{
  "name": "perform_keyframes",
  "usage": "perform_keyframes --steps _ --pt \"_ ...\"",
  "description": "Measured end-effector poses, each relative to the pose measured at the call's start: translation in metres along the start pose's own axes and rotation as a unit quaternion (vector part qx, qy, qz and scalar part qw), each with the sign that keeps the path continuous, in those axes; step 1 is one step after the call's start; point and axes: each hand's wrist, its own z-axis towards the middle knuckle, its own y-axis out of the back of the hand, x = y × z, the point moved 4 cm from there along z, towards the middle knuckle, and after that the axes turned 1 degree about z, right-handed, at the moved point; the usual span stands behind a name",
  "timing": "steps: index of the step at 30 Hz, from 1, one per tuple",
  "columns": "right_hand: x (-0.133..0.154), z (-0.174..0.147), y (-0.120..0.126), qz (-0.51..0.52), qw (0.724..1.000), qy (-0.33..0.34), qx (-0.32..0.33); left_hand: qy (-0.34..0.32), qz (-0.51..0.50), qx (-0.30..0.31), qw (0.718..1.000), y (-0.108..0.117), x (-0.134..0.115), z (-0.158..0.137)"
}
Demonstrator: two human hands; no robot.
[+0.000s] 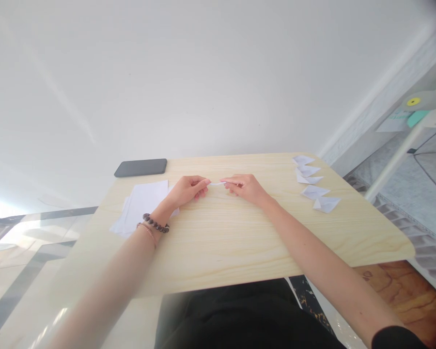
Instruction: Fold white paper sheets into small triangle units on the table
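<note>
A small folded piece of white paper (pixel 217 183) is stretched between my two hands, just above the middle of the table. My left hand (pixel 189 189) pinches one end between thumb and fingers. At the other end, my right hand (pixel 245 187) has its thumb and fingers closed on the paper. Most of the paper shows only as a thin strip; the ends are hidden by my fingers. Beside and partly behind my left wrist lies a loose stack of white paper sheets (pixel 140 203).
Several folded white paper boats (pixel 314 192) stand in a row along the right side of the wooden table (pixel 225 252). A dark phone (pixel 141 167) lies at the back left. A white wall rises behind the table, and a pale metal frame (pixel 392 145) stands to the right.
</note>
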Motion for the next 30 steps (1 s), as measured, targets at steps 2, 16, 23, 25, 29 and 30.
perform_keyframes --steps 2,16,23,25,29,30 --pt "0.004 0.0 -0.001 -0.027 0.999 0.024 -0.005 0.006 0.002 -0.001 1.0 0.0 0.001 0.0" --pt "0.006 -0.001 -0.007 -0.036 0.997 -0.061 -0.003 -0.015 0.088 -0.015 0.996 -0.007 -0.006 -0.006" --pt "0.011 0.001 -0.011 -0.009 1.0 -0.029 0.003 -0.083 0.172 -0.032 0.981 -0.013 -0.015 -0.002" --pt "0.013 0.002 -0.009 -0.009 1.0 -0.022 0.006 -0.087 0.183 -0.041 0.978 -0.014 -0.016 -0.001" --pt "0.013 0.001 -0.007 -0.009 1.0 -0.017 0.003 -0.094 0.186 -0.05 0.977 -0.016 -0.02 -0.003" --pt "0.013 0.001 -0.008 -0.007 1.0 -0.018 0.003 -0.095 0.186 -0.051 0.977 -0.017 -0.02 -0.004"
